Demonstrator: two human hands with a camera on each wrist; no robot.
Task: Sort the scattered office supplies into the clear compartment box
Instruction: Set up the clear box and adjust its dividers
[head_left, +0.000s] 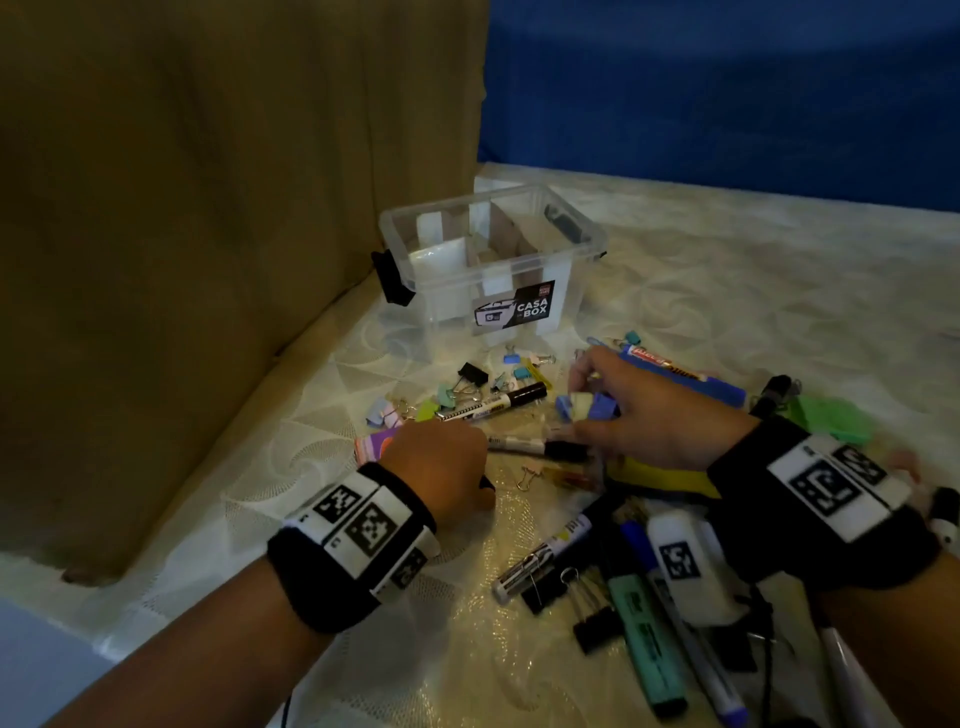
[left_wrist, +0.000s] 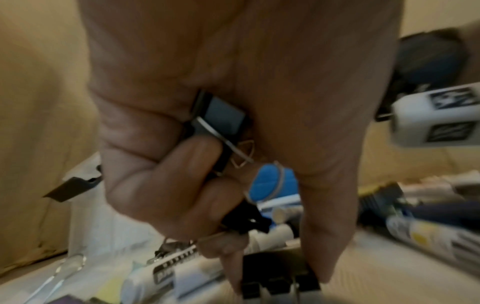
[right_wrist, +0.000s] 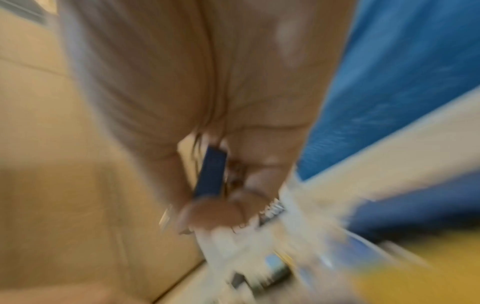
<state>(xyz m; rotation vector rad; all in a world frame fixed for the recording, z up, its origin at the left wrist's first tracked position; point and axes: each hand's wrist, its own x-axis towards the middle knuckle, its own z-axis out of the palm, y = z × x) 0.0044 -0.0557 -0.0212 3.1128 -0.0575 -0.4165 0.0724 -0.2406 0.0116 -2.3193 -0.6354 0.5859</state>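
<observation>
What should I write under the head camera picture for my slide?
Two hands gather binder clips from scattered pens beside the clear box.

At your twelve o'clock the compartment box (head_left: 488, 260) is clear, glossy plastic with matt black plastic latches and a printed paper label. The table cover (head_left: 727, 291) under your hands is pale cloth with a woven swirl pattern and a slight sheen. At your nine o'clock stands matt brown cardboard (head_left: 208, 208). The binder clips (left_wrist: 221, 117) held in your left hand (head_left: 441, 473) are dark painted metal with shiny wire handles.
</observation>
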